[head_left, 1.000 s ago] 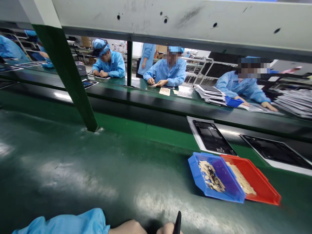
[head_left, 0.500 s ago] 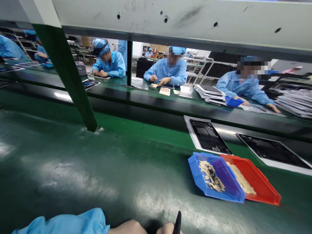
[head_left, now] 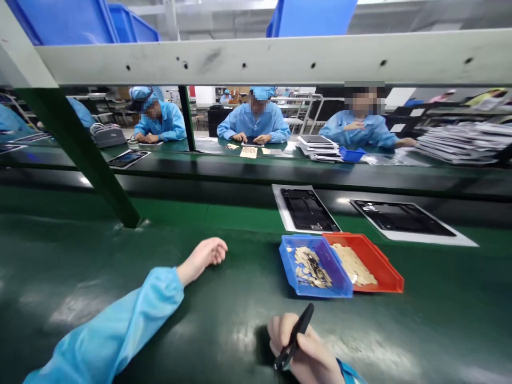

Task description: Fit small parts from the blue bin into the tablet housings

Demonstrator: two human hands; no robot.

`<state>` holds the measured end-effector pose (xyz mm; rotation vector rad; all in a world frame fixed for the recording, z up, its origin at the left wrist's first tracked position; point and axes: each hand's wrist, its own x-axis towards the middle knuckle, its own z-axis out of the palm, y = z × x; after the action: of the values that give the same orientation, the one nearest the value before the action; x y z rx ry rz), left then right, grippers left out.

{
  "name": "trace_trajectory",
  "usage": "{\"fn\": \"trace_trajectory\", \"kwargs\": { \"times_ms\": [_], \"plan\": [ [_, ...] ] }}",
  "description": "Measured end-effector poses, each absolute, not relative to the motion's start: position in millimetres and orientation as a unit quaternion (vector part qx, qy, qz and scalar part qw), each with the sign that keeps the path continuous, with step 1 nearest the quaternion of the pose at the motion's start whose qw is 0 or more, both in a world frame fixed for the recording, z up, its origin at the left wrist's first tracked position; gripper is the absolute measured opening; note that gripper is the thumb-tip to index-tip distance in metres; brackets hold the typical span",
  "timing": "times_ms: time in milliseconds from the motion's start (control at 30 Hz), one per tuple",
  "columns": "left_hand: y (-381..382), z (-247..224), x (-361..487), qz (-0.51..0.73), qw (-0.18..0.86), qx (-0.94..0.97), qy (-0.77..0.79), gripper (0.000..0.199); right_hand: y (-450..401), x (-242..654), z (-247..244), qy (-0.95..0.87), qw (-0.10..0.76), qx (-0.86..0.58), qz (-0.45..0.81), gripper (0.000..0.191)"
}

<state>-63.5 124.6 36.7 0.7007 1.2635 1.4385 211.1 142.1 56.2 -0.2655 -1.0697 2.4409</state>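
My right hand (head_left: 306, 349) grips a black pen-like tool (head_left: 298, 333), its thick end pointing up and to the right. Out ahead on the green table, my left hand (head_left: 205, 258) has its fingers curled in, and I see nothing in them. To the right of that hand stands a blue bin (head_left: 340, 282) with small beige and black pieces (head_left: 314, 269) inside. A red bin (head_left: 386, 269) touches its right side and contains flat beige pieces (head_left: 354, 264). Both bins are beyond my right hand.
Two black flat panels (head_left: 308, 209) (head_left: 404, 217) lie on white sheets behind the bins, partly over the dark conveyor strip (head_left: 224, 186). A slanted green post (head_left: 86, 160) stands at left, under a white beam (head_left: 280, 58). Several co-workers (head_left: 254, 120) sit across the line.
The view has tilted down and turned right. My left hand has reached forward, away from my right hand. More of my right hand and its black tool now shows.
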Motion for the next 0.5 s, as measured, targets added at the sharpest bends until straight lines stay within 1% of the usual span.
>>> {"fn": "trace_trajectory", "kwargs": {
  "times_ms": [100, 200, 300, 400, 500],
  "plan": [
    [192.7, 45.5, -66.8, 0.583, 0.539, 0.239, 0.559, 0.02, 163.3, 237.1, 44.1, -0.422, 0.23, -0.116, 0.869, 0.029],
    [254.6, 51.1, -56.1, 0.547, 0.564, 0.224, 0.577, 0.023, 176.7, 253.3, 35.6, -0.427, 0.242, -0.117, 0.863, 0.031],
    [307.9, 54.3, -36.7, 0.504, 0.573, 0.235, 0.602, 0.027, 181.1, 257.3, 32.2, -0.396, 0.268, -0.112, 0.871, 0.03],
    [352.2, 55.6, -15.4, 0.46, 0.555, 0.26, 0.642, 0.029, 180.5, 254.9, 29.2, -0.355, 0.284, -0.103, 0.885, 0.03],
    [385.9, 55.2, 2.0, 0.409, 0.51, 0.298, 0.695, 0.03, 179.5, 252.1, 24.1, -0.328, 0.295, -0.091, 0.893, 0.029]
  ]
}}
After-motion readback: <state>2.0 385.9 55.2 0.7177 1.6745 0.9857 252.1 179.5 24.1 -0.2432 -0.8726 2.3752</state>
